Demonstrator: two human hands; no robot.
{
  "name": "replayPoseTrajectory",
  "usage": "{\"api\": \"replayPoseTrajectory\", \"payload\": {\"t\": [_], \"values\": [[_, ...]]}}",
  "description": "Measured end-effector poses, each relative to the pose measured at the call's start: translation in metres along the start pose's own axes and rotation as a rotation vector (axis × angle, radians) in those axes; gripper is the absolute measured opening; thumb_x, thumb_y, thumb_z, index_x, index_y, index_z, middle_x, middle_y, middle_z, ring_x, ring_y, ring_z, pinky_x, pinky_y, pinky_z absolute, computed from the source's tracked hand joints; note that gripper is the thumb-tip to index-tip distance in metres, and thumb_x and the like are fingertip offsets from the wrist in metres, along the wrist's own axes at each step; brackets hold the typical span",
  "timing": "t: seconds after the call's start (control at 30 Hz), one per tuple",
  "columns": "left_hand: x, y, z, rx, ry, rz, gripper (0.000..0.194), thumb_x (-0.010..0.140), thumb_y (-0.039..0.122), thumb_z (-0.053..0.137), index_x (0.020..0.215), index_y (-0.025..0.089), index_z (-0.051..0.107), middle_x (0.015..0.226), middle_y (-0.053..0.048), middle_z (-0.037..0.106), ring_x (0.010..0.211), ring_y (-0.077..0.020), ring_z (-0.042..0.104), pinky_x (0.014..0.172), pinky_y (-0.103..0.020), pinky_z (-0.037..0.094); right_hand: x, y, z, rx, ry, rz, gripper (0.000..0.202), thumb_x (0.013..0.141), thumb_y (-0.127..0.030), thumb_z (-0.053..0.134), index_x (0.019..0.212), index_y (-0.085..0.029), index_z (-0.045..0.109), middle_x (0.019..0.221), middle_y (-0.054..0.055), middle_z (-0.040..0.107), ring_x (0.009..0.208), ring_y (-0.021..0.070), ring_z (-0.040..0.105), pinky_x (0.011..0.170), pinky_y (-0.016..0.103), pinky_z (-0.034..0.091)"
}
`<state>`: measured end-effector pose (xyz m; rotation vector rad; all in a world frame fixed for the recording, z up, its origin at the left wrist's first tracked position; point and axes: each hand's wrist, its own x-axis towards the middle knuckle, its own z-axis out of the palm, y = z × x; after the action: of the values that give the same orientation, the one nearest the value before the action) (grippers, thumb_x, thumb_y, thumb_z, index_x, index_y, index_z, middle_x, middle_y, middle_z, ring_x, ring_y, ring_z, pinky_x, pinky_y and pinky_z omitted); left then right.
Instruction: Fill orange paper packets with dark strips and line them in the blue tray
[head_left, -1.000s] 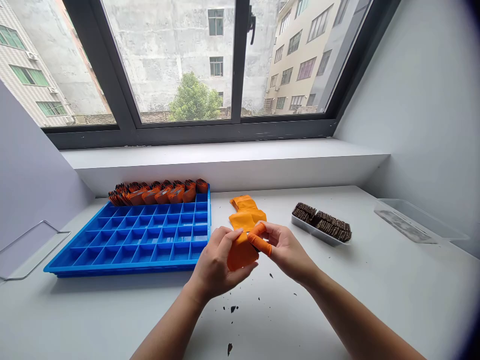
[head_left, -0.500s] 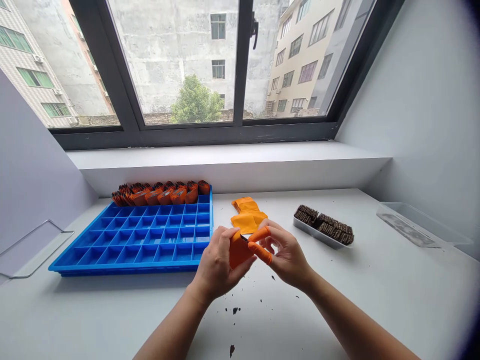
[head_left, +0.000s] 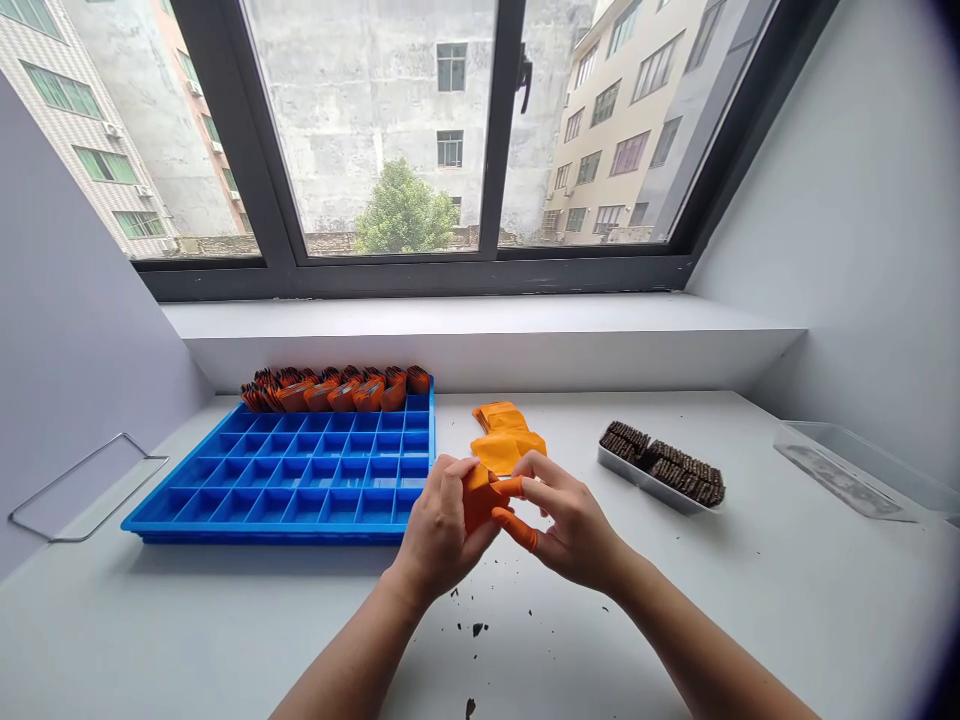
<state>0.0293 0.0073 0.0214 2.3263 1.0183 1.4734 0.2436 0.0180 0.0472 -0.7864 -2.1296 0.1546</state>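
Observation:
My left hand [head_left: 437, 522] is closed around a small orange pouch [head_left: 478, 500], holding it upright with its mouth toward the right. My right hand [head_left: 574, 515] wears orange finger cots on thumb and index finger. Its index fingertip touches the mouth of the pouch, while the thumb stays apart below; I see nothing between them. Just behind the hands lies a pile of flat orange pouches [head_left: 508, 452]. To the right, a clear plastic box [head_left: 660, 492] holds rows of thin dark brown pieces [head_left: 686, 474].
A blue compartment tray [head_left: 270, 536] stands at the left, with orange pouches [head_left: 367, 394] standing in its back row. A bent wire frame [head_left: 90, 540] leans near the left wall. A clear lid or tray [head_left: 855, 480] lies far right. Dark crumbs [head_left: 478, 629] dot the white table [head_left: 600, 640].
The dark piece that showed between my right fingertips at the pouch mouth is out of sight. My right finger and thumb have spread apart. The view has shifted slightly.

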Motion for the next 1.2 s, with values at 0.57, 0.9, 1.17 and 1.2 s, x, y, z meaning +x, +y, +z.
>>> {"api": "replayPoseTrajectory", "payload": {"t": [0.57,0.9,1.17,1.2], "values": [[0.001,0.0,0.005,0.009,0.076,-0.006,0.054,0.1,0.026,0.075,0.143,0.023,0.044,0.113,-0.009,0.059,0.096,-0.0236,0.061,0.082,-0.04,0.062,0.016,-0.013,0.002,0.356,-0.058,0.36,0.026,0.105,-0.051,0.065,0.104,-0.027,0.075,0.101,0.007,0.067,0.086,0.0205,0.063,0.059,0.032,0.053],[-0.004,0.001,0.018,0.111,0.356,-0.129,0.07,0.093,0.021,0.074,0.147,0.024,0.03,0.135,-0.018,0.047,0.121,-0.0324,0.058,0.078,-0.045,0.064,0.095,0.009,-0.023,0.069,0.011,0.211,0.031,0.105,-0.051,0.063,0.105,-0.024,0.078,0.109,0.01,0.068,0.081,0.0198,0.065,0.056,0.032,0.05],[-0.008,0.007,0.028,-0.019,0.209,0.028,0.062,0.084,0.01,0.065,0.132,0.027,0.03,0.119,-0.012,0.049,0.107,-0.0294,0.054,0.077,-0.046,0.061,0.199,0.039,0.072,-0.368,-0.244,0.041,0.031,0.096,-0.008,0.056,0.114,-0.024,0.076,0.134,0.007,0.068,0.085,0.0176,0.067,0.067,0.03,0.043],[-0.007,0.007,0.028,-0.024,0.201,0.036,0.063,0.083,0.01,0.065,0.132,0.027,0.029,0.118,-0.012,0.048,0.106,-0.0294,0.054,0.078,-0.048,0.061,0.206,0.044,0.085,-0.364,-0.273,0.024,0.032,0.094,-0.006,0.057,0.113,-0.023,0.077,0.134,0.007,0.068,0.087,0.0176,0.067,0.068,0.03,0.043]]}}
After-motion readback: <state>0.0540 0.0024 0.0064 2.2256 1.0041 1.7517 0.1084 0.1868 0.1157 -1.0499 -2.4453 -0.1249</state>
